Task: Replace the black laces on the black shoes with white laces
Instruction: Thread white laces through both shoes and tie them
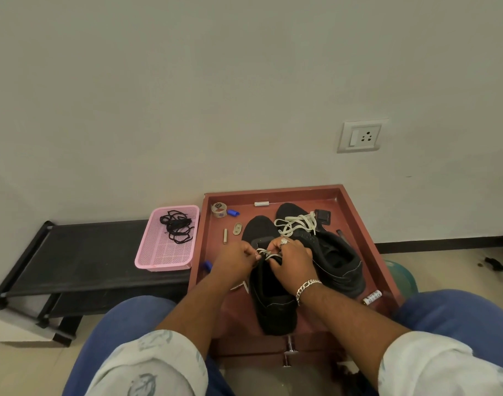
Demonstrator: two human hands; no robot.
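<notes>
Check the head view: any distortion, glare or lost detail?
Head view: wide-angle bending curves the black bench and skirting; soft, even light, no glare; the black shoes swallow detail; white lace under both hands' grip is small and slightly soft.

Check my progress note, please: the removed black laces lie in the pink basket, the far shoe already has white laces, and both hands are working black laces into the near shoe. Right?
One slip. In the head view the left hand and right hand pinch a white lace at the near shoe, not a black one. The black laces do lie in the pink basket, and the far shoe carries white laces.
</notes>
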